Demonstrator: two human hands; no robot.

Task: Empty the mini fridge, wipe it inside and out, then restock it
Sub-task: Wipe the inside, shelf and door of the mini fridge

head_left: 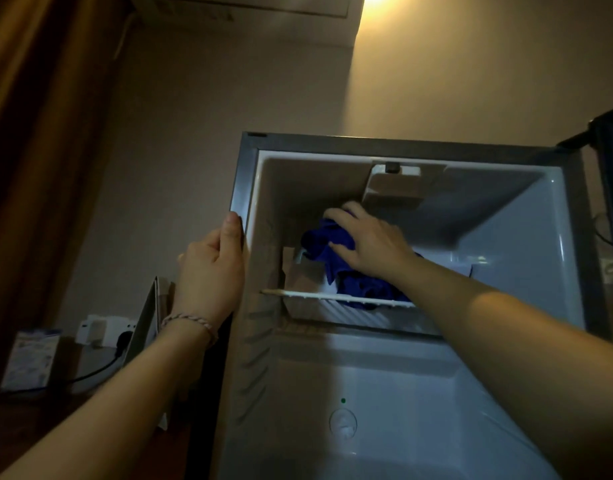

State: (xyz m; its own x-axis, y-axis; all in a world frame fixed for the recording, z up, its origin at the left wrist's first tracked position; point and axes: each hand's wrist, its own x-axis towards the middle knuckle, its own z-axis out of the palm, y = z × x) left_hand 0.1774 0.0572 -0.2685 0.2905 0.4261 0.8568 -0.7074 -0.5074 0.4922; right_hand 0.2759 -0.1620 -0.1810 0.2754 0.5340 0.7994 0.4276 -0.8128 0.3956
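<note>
The left hand, a braided bracelet at its wrist, curls around the front left edge of the open mini fridge, thumb lying along the frame. Further in, the right hand presses a bunched blue cloth with spread fingers against the rear wall, above the white wire shelf. The door stands open at far right.

Curtain: brown-orange, hanging along the left edge.
Wall: plain beige, lit warmly at upper right.
Wall socket: white, low on the wall, a black cable plugged in.
Box: white and blue printed, lower left.
</note>
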